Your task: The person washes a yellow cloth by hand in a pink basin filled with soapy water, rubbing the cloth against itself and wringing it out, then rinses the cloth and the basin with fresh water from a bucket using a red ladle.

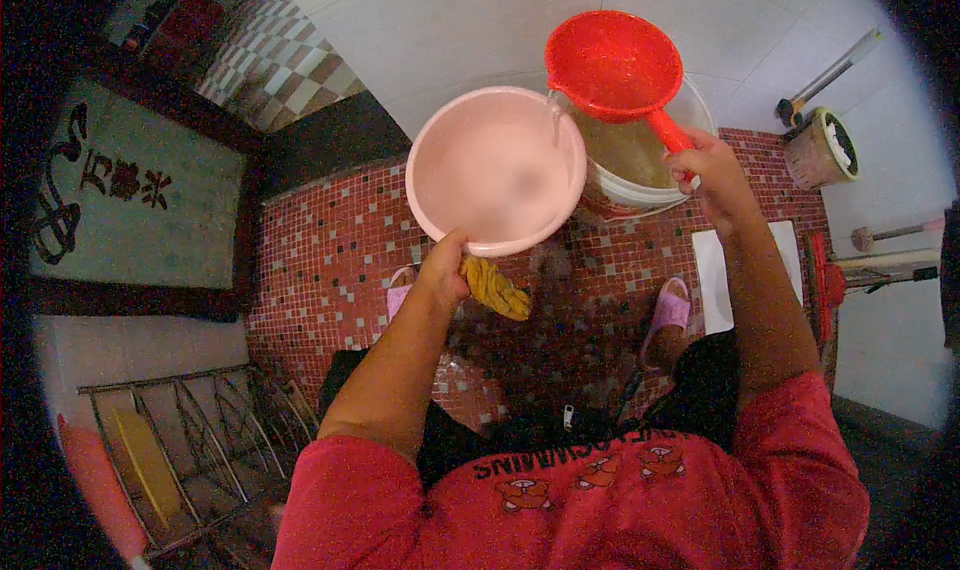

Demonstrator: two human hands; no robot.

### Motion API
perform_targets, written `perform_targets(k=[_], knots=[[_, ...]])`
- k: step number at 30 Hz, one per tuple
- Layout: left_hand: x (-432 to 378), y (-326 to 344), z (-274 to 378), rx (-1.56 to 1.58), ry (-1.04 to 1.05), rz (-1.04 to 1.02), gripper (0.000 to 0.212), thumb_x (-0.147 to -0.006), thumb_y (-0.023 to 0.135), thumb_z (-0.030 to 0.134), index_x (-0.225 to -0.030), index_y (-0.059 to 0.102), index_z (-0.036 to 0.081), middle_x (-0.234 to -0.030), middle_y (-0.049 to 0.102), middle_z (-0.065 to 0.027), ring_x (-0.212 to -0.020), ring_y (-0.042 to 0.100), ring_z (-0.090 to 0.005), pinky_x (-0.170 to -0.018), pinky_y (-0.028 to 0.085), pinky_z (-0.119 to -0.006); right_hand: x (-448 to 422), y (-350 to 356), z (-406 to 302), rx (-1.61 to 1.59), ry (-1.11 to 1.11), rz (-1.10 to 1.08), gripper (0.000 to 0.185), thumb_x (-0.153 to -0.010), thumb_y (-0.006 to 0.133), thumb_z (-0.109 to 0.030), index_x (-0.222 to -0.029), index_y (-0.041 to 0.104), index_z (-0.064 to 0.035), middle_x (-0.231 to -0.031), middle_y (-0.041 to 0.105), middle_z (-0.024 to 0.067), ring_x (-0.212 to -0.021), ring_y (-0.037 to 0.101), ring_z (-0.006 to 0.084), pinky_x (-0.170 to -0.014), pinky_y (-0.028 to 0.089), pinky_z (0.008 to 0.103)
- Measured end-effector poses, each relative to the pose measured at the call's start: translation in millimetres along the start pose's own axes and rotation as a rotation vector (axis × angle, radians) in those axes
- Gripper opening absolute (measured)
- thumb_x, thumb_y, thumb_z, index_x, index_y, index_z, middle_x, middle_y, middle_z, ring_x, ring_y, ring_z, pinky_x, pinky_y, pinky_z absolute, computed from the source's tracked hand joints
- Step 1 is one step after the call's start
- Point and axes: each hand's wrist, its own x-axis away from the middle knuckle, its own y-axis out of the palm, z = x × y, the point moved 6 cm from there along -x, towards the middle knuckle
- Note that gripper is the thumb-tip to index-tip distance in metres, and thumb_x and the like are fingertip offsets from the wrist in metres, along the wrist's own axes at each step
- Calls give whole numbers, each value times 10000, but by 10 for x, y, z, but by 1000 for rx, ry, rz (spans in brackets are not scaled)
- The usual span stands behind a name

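Observation:
My left hand grips the near rim of a pink plastic basin and also has a crumpled yellow cloth under its fingers. The handle of a red plastic water ladle is in my right hand. The ladle is tilted to the left, and a thin stream of water runs from its lip into the basin's right side. Below and behind the ladle stands a large white bucket holding cloudy water. The ladle hides part of the bucket's far rim.
Red mosaic tile covers the floor. At right are a small waste bin, a white sheet, a red-headed broom or mop and a leaning pole. A metal rack stands lower left, below a framed panel bearing writing.

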Motion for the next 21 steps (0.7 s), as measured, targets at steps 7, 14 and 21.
perform_targets(k=[7,14,21], knots=[[252,-13,104,-24,-21,-23,484,-747,514,102,-1194,382,-28,-1076,525,-191,-958,553,-324,-810,463,-489,-324,-267,456,-18,61,31,273,-682,586,-101,-931,568,10,-627,501,4,-517,453,80,-431,334,219],[358,111,99,-99,27,-162,478,-743,546,123,-1171,411,-40,-1033,555,-182,-913,581,-308,-782,489,-451,-712,-350,1096,-208,180,-32,235,-744,580,-125,-943,560,-2,-788,563,70,-633,540,137,-515,452,221],[641,217,97,-213,39,-183,503,-718,566,109,-1172,413,-44,-1016,560,-186,-893,588,-309,-787,495,-407,-730,-122,1026,-732,567,190,356,-778,617,-143,-1057,503,46,-984,576,148,-878,595,230,-765,527,331]])
